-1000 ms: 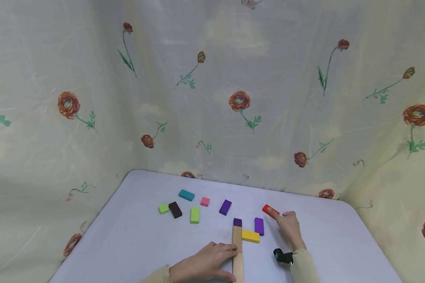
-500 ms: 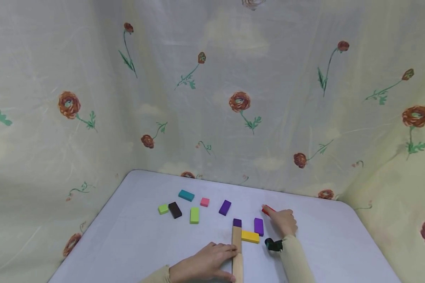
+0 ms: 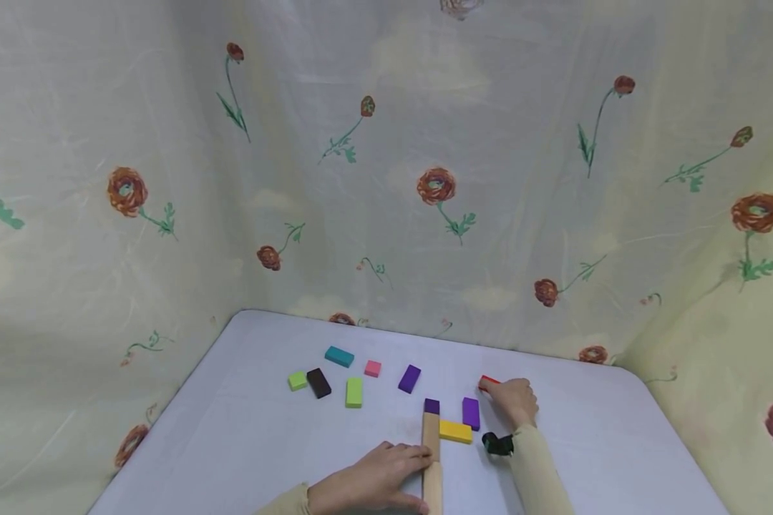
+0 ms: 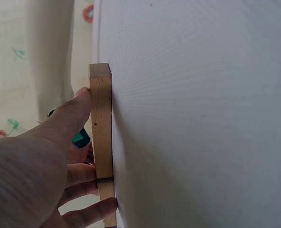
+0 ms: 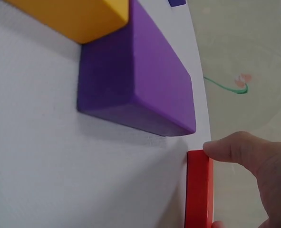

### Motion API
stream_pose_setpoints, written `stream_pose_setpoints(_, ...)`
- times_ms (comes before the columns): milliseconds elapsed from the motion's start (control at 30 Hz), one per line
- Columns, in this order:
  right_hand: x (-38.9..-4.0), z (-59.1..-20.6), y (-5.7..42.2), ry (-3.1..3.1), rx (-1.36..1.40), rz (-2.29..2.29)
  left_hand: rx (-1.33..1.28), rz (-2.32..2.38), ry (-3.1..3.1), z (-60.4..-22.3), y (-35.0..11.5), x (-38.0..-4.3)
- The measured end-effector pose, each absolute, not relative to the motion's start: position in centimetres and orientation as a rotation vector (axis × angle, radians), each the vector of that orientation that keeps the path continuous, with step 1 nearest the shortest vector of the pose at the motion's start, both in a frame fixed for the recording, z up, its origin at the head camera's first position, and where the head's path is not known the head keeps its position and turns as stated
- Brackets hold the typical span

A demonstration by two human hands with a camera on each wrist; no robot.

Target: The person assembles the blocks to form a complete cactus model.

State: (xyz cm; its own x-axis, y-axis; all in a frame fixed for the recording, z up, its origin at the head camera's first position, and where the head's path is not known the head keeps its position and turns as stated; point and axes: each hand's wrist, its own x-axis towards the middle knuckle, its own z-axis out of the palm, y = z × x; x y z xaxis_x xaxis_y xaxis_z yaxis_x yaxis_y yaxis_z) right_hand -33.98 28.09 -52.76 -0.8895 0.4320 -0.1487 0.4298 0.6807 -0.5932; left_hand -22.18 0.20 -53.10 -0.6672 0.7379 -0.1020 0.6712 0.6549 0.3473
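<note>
Two plain wooden blocks lie end to end, the nearer one (image 4: 101, 128) and the farther one (image 3: 430, 433), with a dark purple block (image 3: 431, 406) at the far end. My left hand (image 3: 380, 476) rests along their left side, fingers extended, thumb (image 4: 83, 97) against the nearer block. My right hand (image 3: 515, 400) holds a red block (image 5: 197, 190), thumb (image 5: 221, 149) at its end; its other fingers are mostly hidden. A yellow block (image 3: 455, 432) sits against the wooden row's right side, and a purple block (image 3: 470, 413) stands at its right end.
Farther back on the white table (image 3: 245, 429) lie a teal block (image 3: 339, 356), a pink block (image 3: 372, 368), a violet block (image 3: 409, 378), a dark brown block (image 3: 318, 383) and two lime-green blocks, one long (image 3: 354, 393), one small (image 3: 297, 380). Flowered cloth (image 3: 386, 214) encloses the table.
My right hand has shifted slightly left and turned over the red block, covering more of it. The right wrist camera moved left too. My left hand and the other blocks stay put.
</note>
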Motion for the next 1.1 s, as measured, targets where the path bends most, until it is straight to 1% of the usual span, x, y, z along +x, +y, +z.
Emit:
stream_pose_setpoints(267,-34.1,-52.4,29.2,-2.958,-0.641,1.059,1.143,0.397,2.646,-53.1,0.2,-22.1)
stream_pose_setpoints(533,-34.4,-52.2,30.4,-3.058,-0.356,1.002,1.143,0.406,2.645,-53.2,0.2,-22.1)
stream_pose_setpoints(700,-34.3,-52.3,31.1,-3.068,-0.228,1.097,1.138,0.401,2.650,-53.3,0.1,-22.2)
stream_pose_setpoints(967,-34.1,-52.7,31.9,-3.066,-0.164,1.211,1.135,0.389,2.655,-53.5,0.2,-22.3)
stream_pose_setpoints(1100,-34.2,-53.0,32.1,-3.055,-0.198,1.220,1.129,0.396,2.649,-53.6,0.3,-22.3)
